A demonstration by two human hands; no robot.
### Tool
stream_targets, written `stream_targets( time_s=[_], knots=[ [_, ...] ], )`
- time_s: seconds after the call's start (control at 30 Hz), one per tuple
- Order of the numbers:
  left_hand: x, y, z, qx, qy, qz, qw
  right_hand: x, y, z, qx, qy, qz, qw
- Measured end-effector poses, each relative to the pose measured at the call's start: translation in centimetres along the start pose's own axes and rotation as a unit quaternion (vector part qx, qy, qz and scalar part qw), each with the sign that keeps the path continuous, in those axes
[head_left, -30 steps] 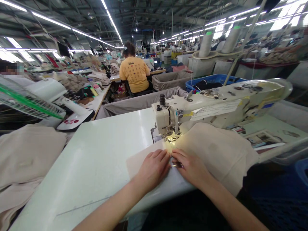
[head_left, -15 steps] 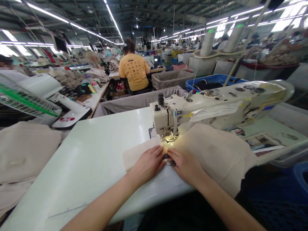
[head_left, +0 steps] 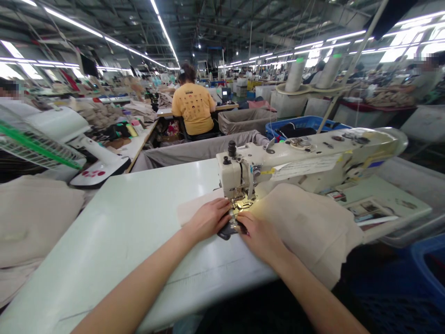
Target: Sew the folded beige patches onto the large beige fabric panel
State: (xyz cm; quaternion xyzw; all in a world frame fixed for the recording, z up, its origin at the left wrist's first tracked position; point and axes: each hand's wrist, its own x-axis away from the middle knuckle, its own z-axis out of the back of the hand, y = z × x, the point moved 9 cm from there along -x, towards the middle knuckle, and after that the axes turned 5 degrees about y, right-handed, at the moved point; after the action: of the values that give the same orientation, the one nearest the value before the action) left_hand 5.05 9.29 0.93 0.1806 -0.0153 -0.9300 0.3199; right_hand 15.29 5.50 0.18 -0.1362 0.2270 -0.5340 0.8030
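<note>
A cream sewing machine (head_left: 278,162) stands on the pale green table, its lit needle area above beige fabric (head_left: 306,222). The larger part of the fabric spreads to the right and hangs over the table's front edge; a smaller part lies left of the needle. My left hand (head_left: 210,217) rests on the left part, fingers together beside the presser foot. Just right of and in front of the foot, my right hand (head_left: 259,232) has its fingers closed on the fabric edge. A dark metal plate shows between the hands.
A white fan (head_left: 59,134) and a beige fabric pile (head_left: 38,213) are at the left. Behind the table are a grey cloth-lined bin (head_left: 194,149), a blue basket (head_left: 306,125) and a seated person in yellow (head_left: 193,109). Thread cones (head_left: 295,76) stand behind the machine.
Both hands have moved slightly forward with the fabric, and my left hand has shifted left, away from my right. More of the dark plate shows between them. The camera view has shifted a little.
</note>
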Motion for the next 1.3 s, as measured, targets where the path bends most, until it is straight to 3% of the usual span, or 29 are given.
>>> stream_targets(
  time_s=[0.37,0.53,0.83,1.0,1.17,1.3],
  knots=[
    [0.8,0.0,-0.3,-0.008,0.029,0.023,0.999,2.6,-0.4,-1.3,0.026,0.059,-0.009,0.998],
    [0.9,-0.1,-0.5,-0.013,0.022,0.026,0.999,2.6,0.0,-1.5,0.055,0.057,-0.02,0.997],
    [1.3,-1.2,-0.9,-0.021,-0.013,0.096,0.995,2.6,0.0,-1.5,0.051,0.079,-0.005,0.996],
    [3.3,0.5,-0.6,-0.043,-0.036,0.114,0.992,3.1,1.0,-0.7,0.001,0.134,-0.035,0.99],
    [5.7,3.0,0.4,-0.057,-0.057,0.136,0.987,3.3,1.3,-0.6,-0.008,0.138,-0.048,0.989],
    [5.7,2.5,1.4,-0.023,-0.069,0.136,0.988,3.6,1.5,-0.5,-0.021,0.148,-0.042,0.988]
  ],
)
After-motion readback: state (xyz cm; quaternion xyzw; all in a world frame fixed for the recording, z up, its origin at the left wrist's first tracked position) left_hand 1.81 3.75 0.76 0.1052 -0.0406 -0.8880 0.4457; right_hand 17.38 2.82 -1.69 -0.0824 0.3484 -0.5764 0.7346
